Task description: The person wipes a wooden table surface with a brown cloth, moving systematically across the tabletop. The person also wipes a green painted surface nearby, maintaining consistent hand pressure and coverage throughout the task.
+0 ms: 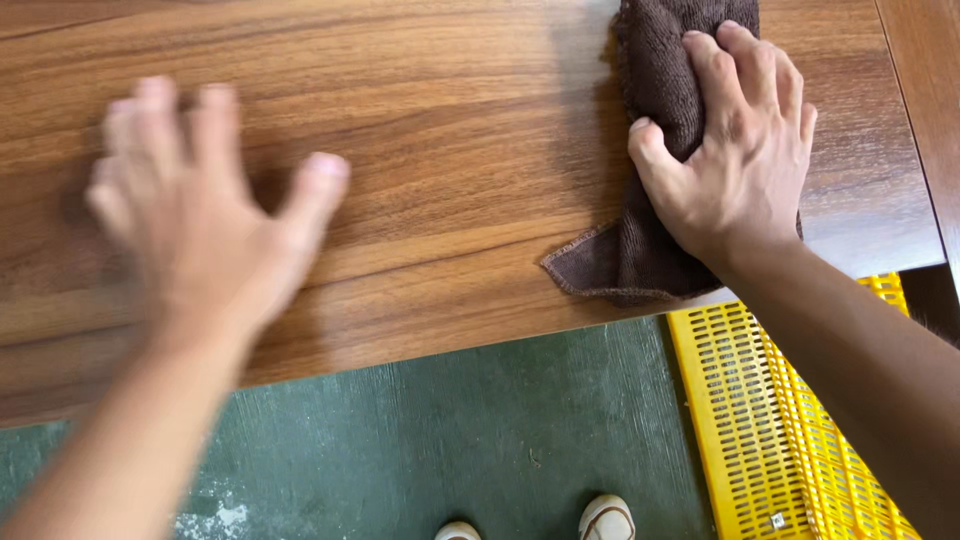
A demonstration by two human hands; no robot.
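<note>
Warm brown wood-grain laminate made up the tabletop point(450, 150), which filled the far part of the view, its near edge running above a dark green floor point(500, 430). On the right side of that surface lay a dark brown terry cloth point(655, 70), bunched into a long crumpled strip that reached from the far edge of the view down to the table's near edge, where one stitched corner splayed out flat. The right hand point(735, 150) pressed down on the cloth, palm lowered, fingers curled over the bunched fabric and thumb hooked against its left side, so the hand was clamped on the cloth; its forearm came in from the near right. The left hand point(205, 205) was well apart from it, over the left part of the table, blurred, fingers spread wide and open with nothing in it; whether it touched the wood could not be told. Its forearm angled in from the near left corner. Beneath the table's right end stood a yellow perforated plastic crate point(760, 420), and the toes of two pale shoes point(605, 520) showed on the floor at the near edge.
</note>
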